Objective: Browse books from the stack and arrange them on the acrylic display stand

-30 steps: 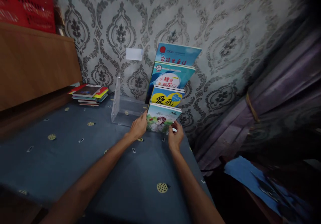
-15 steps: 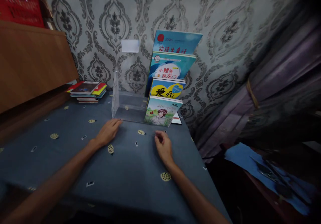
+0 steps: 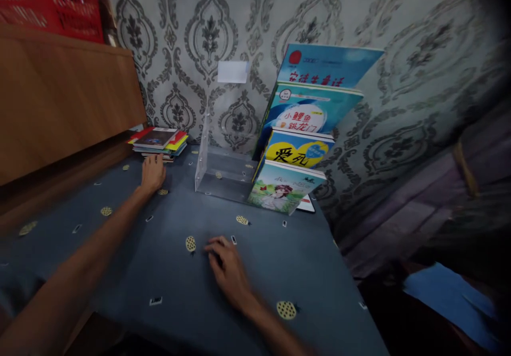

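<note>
My left hand [image 3: 153, 174] is at the front edge of a low stack of books [image 3: 156, 139] on the left side of the table. Its fingers reach forward and overlap the lower books; whether they touch is unclear, and nothing is held. My right hand [image 3: 229, 271] hovers over or rests on the tablecloth nearer me, fingers apart and holding nothing. Beyond it stands a clear acrylic book rack [image 3: 202, 156]. Several picture books lean in its right side in rising rows, a green-covered book [image 3: 281, 188] in front and a blue book [image 3: 325, 66] at the back.
A dark tablecloth [image 3: 175, 276] with pineapple prints covers the table. A wooden cabinet [image 3: 72, 100] bearing a red plastic basket [image 3: 59, 5] borders the left. A patterned wall is behind; a tied curtain [image 3: 431, 212] hangs right. A flat white-faced object [image 3: 306, 204] lies beside the rack.
My left hand has moved from the rack's front left corner to the book stack. My right hand has drawn back toward me and left. The view has turned slightly left.
</note>
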A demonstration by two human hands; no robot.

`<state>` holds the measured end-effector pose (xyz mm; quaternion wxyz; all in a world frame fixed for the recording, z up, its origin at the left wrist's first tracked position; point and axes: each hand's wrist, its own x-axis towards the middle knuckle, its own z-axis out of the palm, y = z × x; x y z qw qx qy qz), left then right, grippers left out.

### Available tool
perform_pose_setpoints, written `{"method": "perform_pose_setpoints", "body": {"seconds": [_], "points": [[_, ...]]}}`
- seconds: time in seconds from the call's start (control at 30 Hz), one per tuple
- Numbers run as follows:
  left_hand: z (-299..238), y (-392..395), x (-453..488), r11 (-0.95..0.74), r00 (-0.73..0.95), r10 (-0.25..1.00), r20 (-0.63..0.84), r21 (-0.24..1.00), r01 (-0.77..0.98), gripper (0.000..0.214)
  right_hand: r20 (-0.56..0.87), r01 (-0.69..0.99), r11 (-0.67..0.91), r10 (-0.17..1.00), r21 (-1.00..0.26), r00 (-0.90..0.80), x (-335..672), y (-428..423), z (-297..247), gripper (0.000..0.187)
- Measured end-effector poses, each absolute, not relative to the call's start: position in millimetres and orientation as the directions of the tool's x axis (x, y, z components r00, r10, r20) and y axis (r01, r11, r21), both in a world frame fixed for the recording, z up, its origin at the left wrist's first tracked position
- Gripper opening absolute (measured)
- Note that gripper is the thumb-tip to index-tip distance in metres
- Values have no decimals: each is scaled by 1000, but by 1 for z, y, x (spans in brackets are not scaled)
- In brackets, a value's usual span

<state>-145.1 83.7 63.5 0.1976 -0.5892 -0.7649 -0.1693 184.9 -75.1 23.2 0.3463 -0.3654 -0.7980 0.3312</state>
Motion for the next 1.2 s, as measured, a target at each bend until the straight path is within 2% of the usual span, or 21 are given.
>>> {"method": "perform_pose_setpoints", "body": {"seconds": [0.13,0.33,0.47,0.67,1.2], "points": [[86,117,-156,253,-216,817,534,5,967,53,317,340,525,801,-780,-508,190,-75,23,28],[94,156,-175,295,-251,884,395,-54,954,55,372,323,579,770,-749,-518,192,-75,20,30],[91,168,-186,270,-204,907,367,-138,953,50,354,323,583,757,-746,-550,193,-74,22,31],[102,169,-198,192,-122,955,271,-251,949,44,355,329,586,757,-741,-549,194,-74,21,31],[118,146,-201,99,-41,981,191,-308,946,41,407,317,628,735,-711,-543,191,-71,14,29]]}}
